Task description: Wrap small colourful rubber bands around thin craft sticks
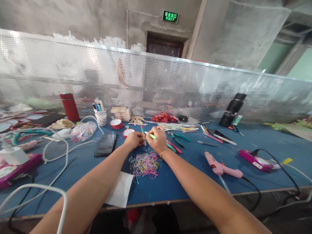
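My left hand pinches a wooden craft stick that stands nearly upright, its top coloured red and green. Close by on the right, my right hand grips a light green marker like a pen, its tip pointing at the stick. A gold bracelet circles the right wrist. Just below both hands lies a tangled heap of colourful elastic bands. Beside my right hand are a red pen and a teal one. A small round red-rimmed piece rests behind my left hand.
Pliers lie right of my hands, and a pink glue gun is farther right. A phone, a pen cup and a red bottle stand left. White cables loop at left; a perforated metal screen closes the back.
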Tool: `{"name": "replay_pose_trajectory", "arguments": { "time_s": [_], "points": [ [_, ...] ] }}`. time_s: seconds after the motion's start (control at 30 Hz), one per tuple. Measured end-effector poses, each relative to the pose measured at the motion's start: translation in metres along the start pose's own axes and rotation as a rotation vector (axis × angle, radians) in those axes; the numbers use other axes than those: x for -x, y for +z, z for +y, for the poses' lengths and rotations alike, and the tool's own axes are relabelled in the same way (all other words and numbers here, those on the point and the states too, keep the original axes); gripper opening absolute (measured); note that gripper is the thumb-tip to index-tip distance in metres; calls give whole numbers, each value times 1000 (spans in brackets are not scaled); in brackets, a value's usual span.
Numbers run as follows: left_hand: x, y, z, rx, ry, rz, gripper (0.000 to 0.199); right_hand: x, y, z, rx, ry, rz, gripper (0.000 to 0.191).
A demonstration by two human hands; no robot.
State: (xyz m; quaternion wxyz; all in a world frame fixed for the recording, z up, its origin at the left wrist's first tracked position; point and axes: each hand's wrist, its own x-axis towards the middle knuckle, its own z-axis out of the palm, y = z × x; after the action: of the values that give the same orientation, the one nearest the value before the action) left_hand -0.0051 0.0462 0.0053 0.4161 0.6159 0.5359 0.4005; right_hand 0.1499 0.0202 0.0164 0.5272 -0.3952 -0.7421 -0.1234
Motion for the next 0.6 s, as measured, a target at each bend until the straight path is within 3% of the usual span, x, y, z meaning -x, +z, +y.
{"name": "replay_pose_trajectory", "arguments": {
  "time_s": [0.6],
  "points": [
    [-1, 0, 0, 8, -18, 5, 16, 0, 0, 0, -4, -2, -3, 20]
  ]
}}
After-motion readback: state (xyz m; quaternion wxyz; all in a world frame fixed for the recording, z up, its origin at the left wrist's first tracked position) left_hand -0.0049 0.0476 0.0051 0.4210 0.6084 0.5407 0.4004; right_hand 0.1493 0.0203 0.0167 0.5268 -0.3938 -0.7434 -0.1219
